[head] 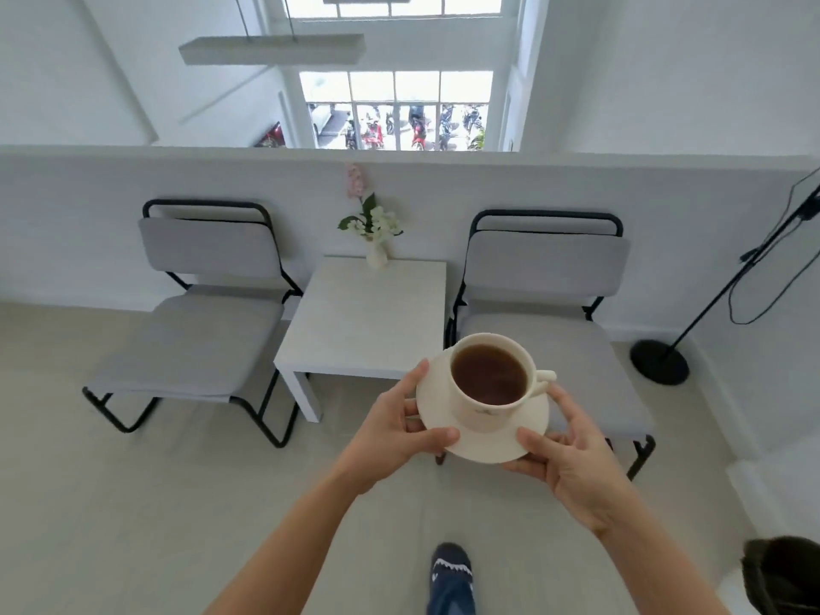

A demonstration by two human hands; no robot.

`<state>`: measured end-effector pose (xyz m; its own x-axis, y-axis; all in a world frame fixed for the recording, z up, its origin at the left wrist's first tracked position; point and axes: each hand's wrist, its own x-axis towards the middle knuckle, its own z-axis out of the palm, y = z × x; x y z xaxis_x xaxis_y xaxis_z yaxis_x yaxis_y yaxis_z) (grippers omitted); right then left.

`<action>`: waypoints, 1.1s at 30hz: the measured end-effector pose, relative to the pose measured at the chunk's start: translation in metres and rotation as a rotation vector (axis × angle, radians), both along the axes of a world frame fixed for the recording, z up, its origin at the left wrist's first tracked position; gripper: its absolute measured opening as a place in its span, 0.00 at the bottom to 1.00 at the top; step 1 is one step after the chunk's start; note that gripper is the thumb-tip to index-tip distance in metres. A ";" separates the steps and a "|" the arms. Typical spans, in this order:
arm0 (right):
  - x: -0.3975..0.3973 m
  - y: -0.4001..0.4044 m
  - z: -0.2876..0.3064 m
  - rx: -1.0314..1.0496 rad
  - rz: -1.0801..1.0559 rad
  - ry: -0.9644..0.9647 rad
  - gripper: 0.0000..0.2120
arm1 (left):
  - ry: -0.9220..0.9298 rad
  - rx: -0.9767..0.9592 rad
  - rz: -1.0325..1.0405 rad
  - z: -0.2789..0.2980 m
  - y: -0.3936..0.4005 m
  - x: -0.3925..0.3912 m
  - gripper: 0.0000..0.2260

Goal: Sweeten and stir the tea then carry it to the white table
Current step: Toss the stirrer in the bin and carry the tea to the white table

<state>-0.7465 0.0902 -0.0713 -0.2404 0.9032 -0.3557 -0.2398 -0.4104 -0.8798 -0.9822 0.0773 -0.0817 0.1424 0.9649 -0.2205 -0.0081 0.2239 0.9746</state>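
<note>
A cream cup (488, 410) full of dark tea stands on a cream saucer (501, 446), handle pointing right. Both are held in the air above the floor. My left hand (395, 432) grips the saucer's left rim, thumb on top. My right hand (572, 459) grips its right rim the same way. The small white table (364, 317) stands just beyond and to the left of the cup, against the low white wall.
A small vase of flowers (375, 233) sits at the table's far edge. Grey chairs stand on the left (199, 312) and on the right (554, 304) of the table. A black lamp stand (661, 361) is at far right. My foot (450, 574) is on the floor below.
</note>
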 end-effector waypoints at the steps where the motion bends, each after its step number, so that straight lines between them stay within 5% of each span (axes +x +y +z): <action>1: -0.013 0.012 -0.002 -0.005 0.020 -0.005 0.39 | -0.001 -0.007 0.026 -0.002 0.006 -0.012 0.45; 18: -0.191 0.251 -0.070 -0.045 0.309 -0.054 0.37 | -0.052 -0.093 0.282 -0.070 0.178 -0.180 0.48; 33: -0.324 0.371 -0.155 -0.143 0.246 -0.155 0.40 | -0.091 -0.203 0.075 -0.164 0.339 -0.331 0.53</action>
<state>-1.0709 0.4617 -0.2264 -0.3786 0.7630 -0.5240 0.0146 -0.5612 -0.8276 -1.3136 0.4158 -0.2455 0.1005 0.9107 -0.4007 -0.1176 0.4108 0.9041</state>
